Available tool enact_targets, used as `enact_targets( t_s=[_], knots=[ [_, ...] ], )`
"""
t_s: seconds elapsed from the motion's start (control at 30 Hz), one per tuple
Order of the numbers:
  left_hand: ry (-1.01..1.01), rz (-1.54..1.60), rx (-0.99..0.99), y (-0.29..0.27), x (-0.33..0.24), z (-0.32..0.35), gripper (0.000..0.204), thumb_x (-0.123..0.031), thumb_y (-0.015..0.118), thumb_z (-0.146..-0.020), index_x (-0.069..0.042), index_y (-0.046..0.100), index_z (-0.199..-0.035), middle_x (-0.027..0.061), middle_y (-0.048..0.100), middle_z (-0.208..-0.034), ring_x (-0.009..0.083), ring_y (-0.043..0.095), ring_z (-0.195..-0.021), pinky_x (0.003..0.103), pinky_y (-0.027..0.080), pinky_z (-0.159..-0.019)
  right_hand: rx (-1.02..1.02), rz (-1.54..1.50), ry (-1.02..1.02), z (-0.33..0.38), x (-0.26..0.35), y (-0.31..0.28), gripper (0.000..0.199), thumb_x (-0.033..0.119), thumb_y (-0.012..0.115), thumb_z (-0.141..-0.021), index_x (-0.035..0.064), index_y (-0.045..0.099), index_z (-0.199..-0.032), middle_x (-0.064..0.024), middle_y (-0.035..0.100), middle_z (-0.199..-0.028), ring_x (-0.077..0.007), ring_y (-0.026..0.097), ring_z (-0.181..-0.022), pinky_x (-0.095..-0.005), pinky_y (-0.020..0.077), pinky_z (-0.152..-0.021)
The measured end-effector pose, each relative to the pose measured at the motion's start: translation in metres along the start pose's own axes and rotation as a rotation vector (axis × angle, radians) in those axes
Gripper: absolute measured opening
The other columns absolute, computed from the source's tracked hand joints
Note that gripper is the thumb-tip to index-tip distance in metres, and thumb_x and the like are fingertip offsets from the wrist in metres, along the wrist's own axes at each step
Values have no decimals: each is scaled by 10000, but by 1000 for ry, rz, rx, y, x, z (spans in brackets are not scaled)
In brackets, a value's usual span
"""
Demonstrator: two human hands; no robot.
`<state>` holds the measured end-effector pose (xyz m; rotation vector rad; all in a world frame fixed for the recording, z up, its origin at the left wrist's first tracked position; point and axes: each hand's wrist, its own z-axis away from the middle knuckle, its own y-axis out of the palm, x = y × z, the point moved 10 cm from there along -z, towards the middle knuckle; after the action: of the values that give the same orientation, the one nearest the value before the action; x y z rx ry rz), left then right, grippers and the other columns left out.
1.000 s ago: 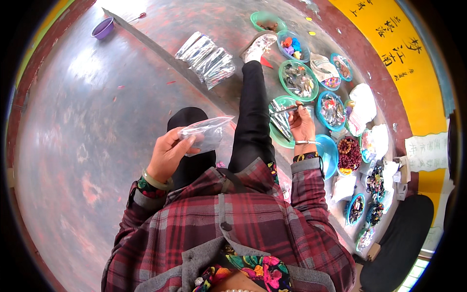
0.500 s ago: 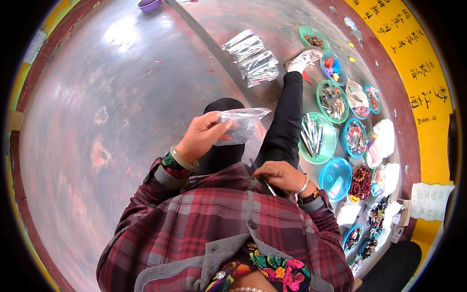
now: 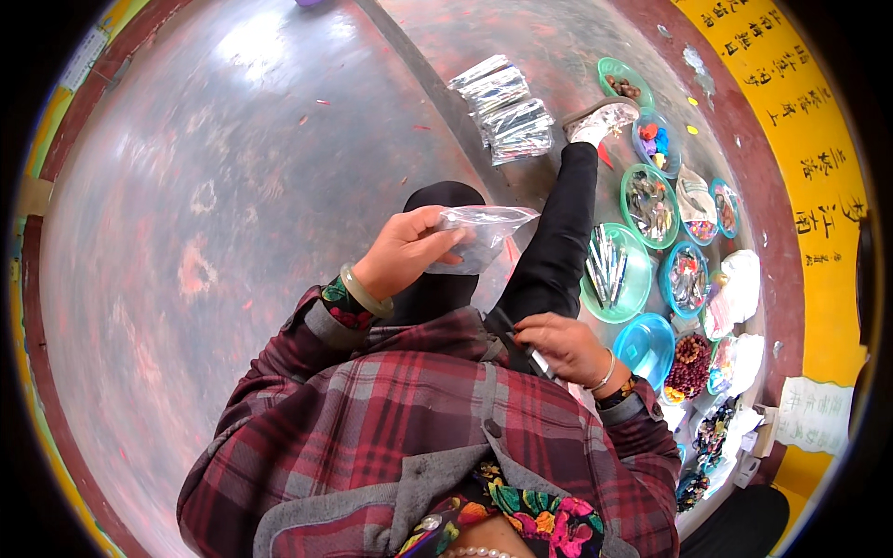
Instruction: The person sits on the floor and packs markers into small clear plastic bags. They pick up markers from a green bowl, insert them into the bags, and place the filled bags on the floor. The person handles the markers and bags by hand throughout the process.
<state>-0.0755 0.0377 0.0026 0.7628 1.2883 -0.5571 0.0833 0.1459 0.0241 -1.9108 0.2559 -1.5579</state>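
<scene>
My left hand (image 3: 407,253), with a pale bangle at the wrist, pinches a clear plastic zip bag (image 3: 486,234) by its left side above my knee. The bag looks flat, and its top edge points right. My right hand (image 3: 569,352) is closed near my lap, the fingers on a slim dark object with a white part (image 3: 541,363); its kind I cannot make out. To the right of that hand stands a blue basin (image 3: 659,340), and beyond it a green basin (image 3: 636,284) with several pens (image 3: 606,265) in it.
Filled clear packets (image 3: 507,110) lie in a stack on the floor ahead. Along the right wall stand several basins, such as a green one (image 3: 631,200) of small parts, beside dark red beads (image 3: 688,369) and white bags (image 3: 735,284). My right leg (image 3: 558,237) stretches towards them.
My right hand has moved slightly right, and more of the dark object with its white part shows beneath it. The left hand still holds the bag. The whole view has shifted a little.
</scene>
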Motion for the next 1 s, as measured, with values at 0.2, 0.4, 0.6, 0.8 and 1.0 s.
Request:
enact_targets(
  t_s=[0.2,0.4,0.6,0.8,1.0],
  knots=[
    [12,-38,30,7,-1,-2,215,-95,508,-893,10,573,-1069,63,630,-987,122,590,-885,265,525,-730,-538,-161,192,13,-28,-93,356,-86,590,-728,27,517,-1058,-121,621,-912,-206,616,-829,-299,518,-692],
    [-8,-19,34,11,2,-2,217,-90,512,-891,11,572,-1074,62,628,-1002,123,587,-899,263,525,-734,-961,-349,-10,-15,33,-153,710,-92,541,-774,72,171,-1357,-199,625,-841,-191,622,-631,-264,525,-575],
    [-1,-34,45,14,0,-1,218,-75,513,-888,18,571,-1077,67,619,-1038,119,582,-914,260,523,-738,-881,-511,-25,-47,19,-137,697,-108,548,-780,73,180,-1344,-199,626,-845,-202,646,-693,-267,541,-614],
    [-26,-18,49,13,4,0,220,-63,513,-883,23,571,-1078,66,581,-1147,107,568,-927,253,522,-739,-790,-533,62,-60,5,-124,603,-120,540,-793,64,277,-1304,-113,617,-857,-170,630,-746,-251,520,-660],
    [2,-26,54,17,-1,-2,228,-64,515,-883,15,573,-1089,47,586,-1129,87,561,-895,239,519,-734,-686,-557,89,-76,4,-110,523,-85,527,-827,59,312,-1282,-82,613,-801,-147,623,-732,-239,505,-647]
  ],
)
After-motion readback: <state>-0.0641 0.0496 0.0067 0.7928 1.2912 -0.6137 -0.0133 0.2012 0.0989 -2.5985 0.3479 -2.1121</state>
